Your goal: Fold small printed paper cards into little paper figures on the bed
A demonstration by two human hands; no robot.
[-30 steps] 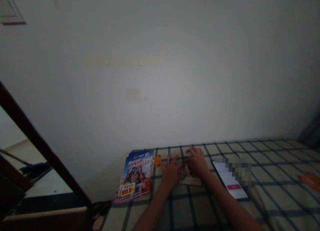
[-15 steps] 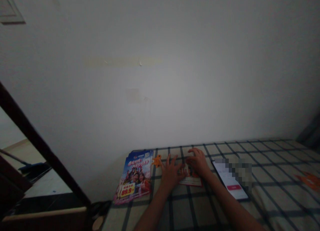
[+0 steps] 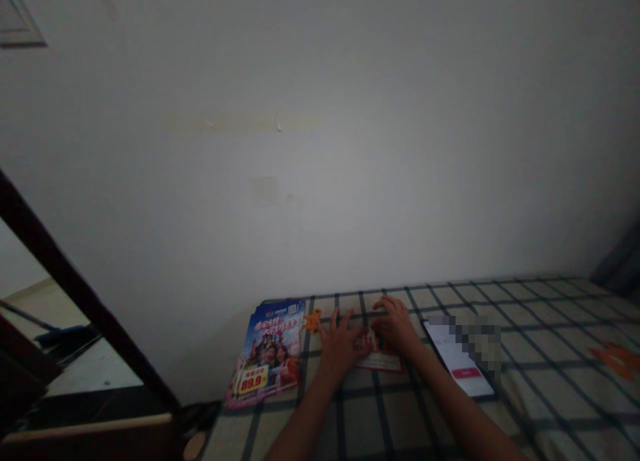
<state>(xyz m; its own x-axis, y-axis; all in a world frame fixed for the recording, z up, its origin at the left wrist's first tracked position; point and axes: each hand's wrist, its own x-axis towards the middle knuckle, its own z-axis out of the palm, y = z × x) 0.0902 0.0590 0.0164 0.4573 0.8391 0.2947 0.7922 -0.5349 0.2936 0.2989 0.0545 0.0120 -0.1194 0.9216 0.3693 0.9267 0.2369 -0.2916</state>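
Note:
Both hands rest on a small red-and-white leaflet (image 3: 383, 360) that lies flat on a checked sheet (image 3: 400, 421). My left hand (image 3: 340, 344) has its fingers spread and presses the leaflet's left part. My right hand (image 3: 397, 324) lies over the leaflet's top right part, fingers curved and pressed down on it. A stack of colourful flyers (image 3: 267, 351) with a yellow price tag lies just left of my left hand. A phone (image 3: 460, 364) with a lit screen lies right of my right forearm.
A pale wall (image 3: 320, 148) rises right behind the sheet's far edge. A dark wooden rail (image 3: 75, 288) slants across the lower left, with floor beyond it. Small orange prints mark the sheet (image 3: 313, 321) near the flyers and at the far right.
The hands stay on the leaflet with only slight finger shifts. The view has drifted a little.

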